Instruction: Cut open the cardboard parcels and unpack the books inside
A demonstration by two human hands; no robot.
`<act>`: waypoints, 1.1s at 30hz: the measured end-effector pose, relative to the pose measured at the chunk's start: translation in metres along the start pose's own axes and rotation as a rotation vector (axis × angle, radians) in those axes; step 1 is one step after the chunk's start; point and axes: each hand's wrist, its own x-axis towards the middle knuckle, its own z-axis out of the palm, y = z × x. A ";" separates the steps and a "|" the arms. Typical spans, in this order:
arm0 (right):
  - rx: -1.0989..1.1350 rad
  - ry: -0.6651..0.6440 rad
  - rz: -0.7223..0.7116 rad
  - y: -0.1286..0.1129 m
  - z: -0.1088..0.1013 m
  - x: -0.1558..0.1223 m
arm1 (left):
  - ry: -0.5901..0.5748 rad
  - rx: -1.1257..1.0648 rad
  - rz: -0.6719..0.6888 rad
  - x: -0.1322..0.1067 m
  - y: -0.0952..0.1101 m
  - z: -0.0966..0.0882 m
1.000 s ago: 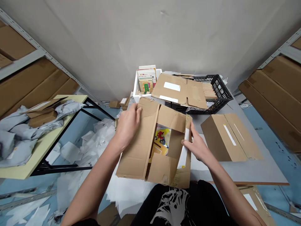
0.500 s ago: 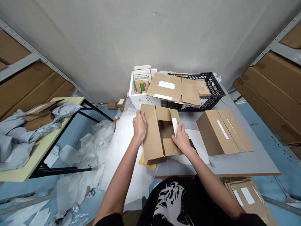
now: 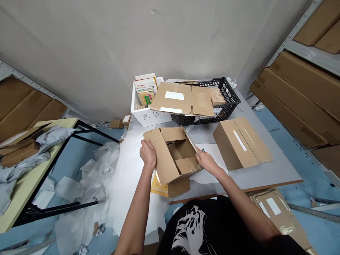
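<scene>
1. Roughly at the middle of the frame, an open box (image 3: 170, 157) of brown cardboard sits on the front left part of a grey table (image 3: 265, 170), its flaps standing up and outward.
2. The left hand (image 3: 148, 154) is on the box's left side, fingers curled over and clamped on the long left flap.
3. The right hand (image 3: 206, 162) rests against the box's right side. Its fingers lie close together along the edge of the right flap, but I cannot tell whether the thumb pinches it.
4. Inside the box, only bare cardboard shows.
5. A yellow packet (image 3: 159, 186) pokes out from under the box's near corner, at the table edge.
6. A white sheet (image 3: 130, 166) spreads left of the box and hangs down off the table.
7. A closed box (image 3: 241, 141) lies right of centre, near the right hand but apart from it.
8. Farther up, a white bin (image 3: 145, 115) holds upright books, just beside a black crate (image 3: 225, 95). A flat cardboard (image 3: 186, 101) piece lies across both.
9. At the left edge of the frame, a side table (image 3: 34, 184) carries grey bags.
</scene>
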 end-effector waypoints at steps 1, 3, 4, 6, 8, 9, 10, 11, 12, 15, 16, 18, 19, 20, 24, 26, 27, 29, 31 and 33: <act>-0.032 0.018 0.018 -0.002 0.002 0.002 | 0.006 0.049 0.052 0.000 0.007 -0.005; -0.075 0.047 0.070 -0.008 0.004 0.006 | 0.042 0.164 0.249 -0.001 0.026 -0.016; -0.084 0.058 0.092 -0.010 0.004 0.008 | 0.046 0.223 0.385 -0.003 0.036 -0.022; -0.089 0.080 0.118 -0.014 0.004 0.012 | -0.029 0.340 0.677 -0.010 0.055 -0.032; -0.085 0.099 0.122 -0.017 0.002 0.015 | -0.198 0.470 0.902 -0.018 0.067 -0.038; -0.080 0.108 0.121 -0.018 0.002 0.016 | -0.292 0.546 0.959 -0.022 0.070 -0.041; -0.074 0.120 0.119 -0.019 0.003 0.017 | -0.386 0.625 0.979 -0.025 0.071 -0.042; -0.068 0.131 0.113 -0.020 0.003 0.017 | -0.469 0.693 0.974 -0.026 0.071 -0.044; -0.064 0.144 0.103 -0.022 0.004 0.018 | -0.528 0.737 0.962 -0.025 0.071 -0.045; -0.051 0.183 0.063 -0.027 0.006 0.021 | -0.561 0.716 1.094 -0.013 0.078 -0.041; -0.036 0.192 0.050 -0.028 0.006 0.022 | -0.547 0.678 1.203 -0.007 0.085 -0.036; 0.022 0.200 0.029 -0.029 0.006 0.025 | -0.558 0.618 1.423 0.003 0.099 -0.021; 0.065 0.194 0.012 -0.028 0.006 0.025 | -0.587 0.604 1.501 0.007 0.106 -0.011; 0.115 0.180 -0.015 -0.025 0.006 0.026 | -0.626 0.599 1.548 0.010 0.111 -0.001; 0.389 0.143 -0.137 0.009 0.016 0.016 | -0.733 0.591 1.575 0.011 0.114 0.028; 0.460 0.247 -0.035 0.038 0.030 0.005 | -0.722 0.599 1.566 0.010 0.109 0.032; 0.431 0.315 0.072 0.054 0.040 -0.001 | -0.711 0.615 1.554 0.009 0.107 0.032; 0.256 0.339 0.267 0.083 0.065 -0.012 | -0.701 0.660 1.516 0.009 0.106 0.029; 0.061 0.232 0.366 0.104 0.090 -0.020 | -0.711 0.699 1.479 0.009 0.107 0.026; -0.057 0.119 0.404 0.117 0.111 -0.022 | -0.731 0.718 1.449 0.010 0.110 0.024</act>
